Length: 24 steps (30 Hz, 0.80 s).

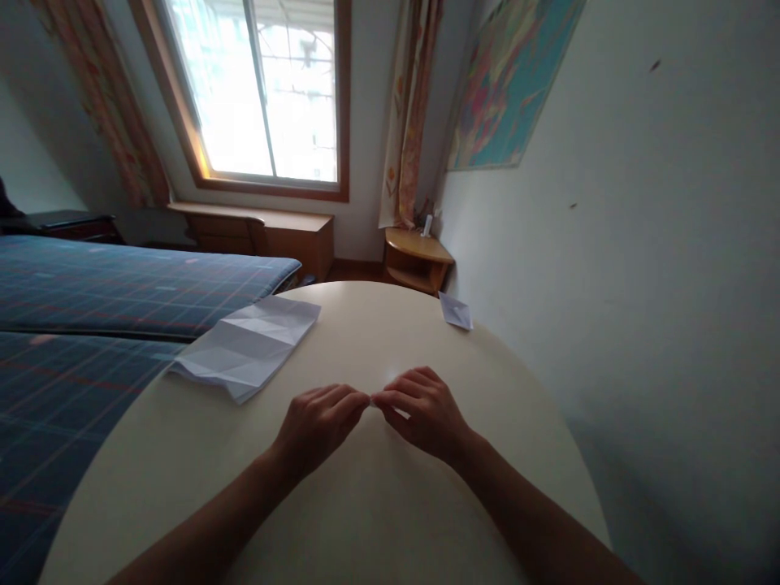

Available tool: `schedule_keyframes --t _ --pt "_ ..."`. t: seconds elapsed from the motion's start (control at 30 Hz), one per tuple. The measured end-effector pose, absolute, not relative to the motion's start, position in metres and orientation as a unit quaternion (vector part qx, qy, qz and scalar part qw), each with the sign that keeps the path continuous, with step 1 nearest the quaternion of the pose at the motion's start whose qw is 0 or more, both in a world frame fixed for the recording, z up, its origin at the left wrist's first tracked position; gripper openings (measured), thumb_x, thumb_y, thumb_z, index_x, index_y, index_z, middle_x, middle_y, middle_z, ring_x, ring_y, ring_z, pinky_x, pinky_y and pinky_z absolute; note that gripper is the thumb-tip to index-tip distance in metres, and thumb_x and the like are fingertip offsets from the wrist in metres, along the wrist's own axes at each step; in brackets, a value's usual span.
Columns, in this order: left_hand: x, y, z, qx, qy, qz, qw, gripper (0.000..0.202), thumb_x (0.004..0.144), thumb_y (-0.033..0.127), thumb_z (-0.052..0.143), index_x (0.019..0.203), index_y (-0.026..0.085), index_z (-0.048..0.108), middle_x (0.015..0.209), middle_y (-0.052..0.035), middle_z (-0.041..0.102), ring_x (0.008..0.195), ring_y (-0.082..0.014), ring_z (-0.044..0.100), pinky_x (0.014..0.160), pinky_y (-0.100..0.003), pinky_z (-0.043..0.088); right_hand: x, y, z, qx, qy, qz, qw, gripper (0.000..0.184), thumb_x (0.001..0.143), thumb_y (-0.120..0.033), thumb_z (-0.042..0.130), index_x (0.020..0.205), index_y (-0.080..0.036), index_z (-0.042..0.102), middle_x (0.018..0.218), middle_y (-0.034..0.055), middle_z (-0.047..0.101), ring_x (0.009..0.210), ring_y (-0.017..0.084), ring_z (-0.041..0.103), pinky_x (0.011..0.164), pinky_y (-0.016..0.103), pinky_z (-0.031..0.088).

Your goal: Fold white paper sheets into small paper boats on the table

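Note:
My left hand (320, 422) and my right hand (423, 410) meet fingertip to fingertip over the middle of the round cream table (390, 325). Both are closed in a pinch. A tiny pale bit (372, 400) shows where the fingertips come together; it is too small to name, and the fingers cover most of it. Beyond my left hand, creased white sheets of paper (256, 337) lie near the table's left edge. A small folded white paper (456, 310) rests by the far right edge, apart from my right hand.
A bed with a blue plaid mattress (140, 284) stands close on the left. The white wall (639, 268), with a map (517, 81) on it, runs along the right. Behind the table are a wooden desk (298, 223), a corner shelf (418, 245) and a bright window (262, 89).

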<state>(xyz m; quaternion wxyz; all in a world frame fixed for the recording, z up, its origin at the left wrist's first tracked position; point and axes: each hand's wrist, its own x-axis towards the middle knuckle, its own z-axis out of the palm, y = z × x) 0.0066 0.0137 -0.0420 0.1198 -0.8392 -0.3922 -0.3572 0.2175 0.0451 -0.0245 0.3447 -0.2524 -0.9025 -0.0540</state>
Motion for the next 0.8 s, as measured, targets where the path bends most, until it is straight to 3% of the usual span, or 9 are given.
schedule_keyframes --t 0.27,0.8 --pt "0.007 0.013 -0.042 -0.830 -0.414 -0.351 0.131 0.011 0.092 0.018 0.054 0.085 0.022 0.062 0.071 0.0015 0.066 0.064 -0.0138 0.062 0.059 -0.025 0.043 0.215 0.047 -0.022 -0.266 -0.903 -0.078 0.329 0.007 0.088 -0.017 0.060 0.083 -0.021 0.062 0.079 0.0003 0.071 0.074 0.014 0.063 0.078 0.030 0.040" --pt "-0.004 0.019 -0.049 -0.803 -0.448 -0.367 0.141 0.012 0.096 0.022 0.051 0.091 0.022 0.062 0.078 0.0000 0.068 0.066 -0.0133 0.064 0.057 -0.023 0.042 0.232 0.061 -0.023 -0.285 -0.898 -0.074 0.328 0.008 0.089 -0.015 0.059 0.085 -0.020 0.062 0.082 0.0020 0.071 0.075 0.015 0.063 0.078 0.030 0.042"
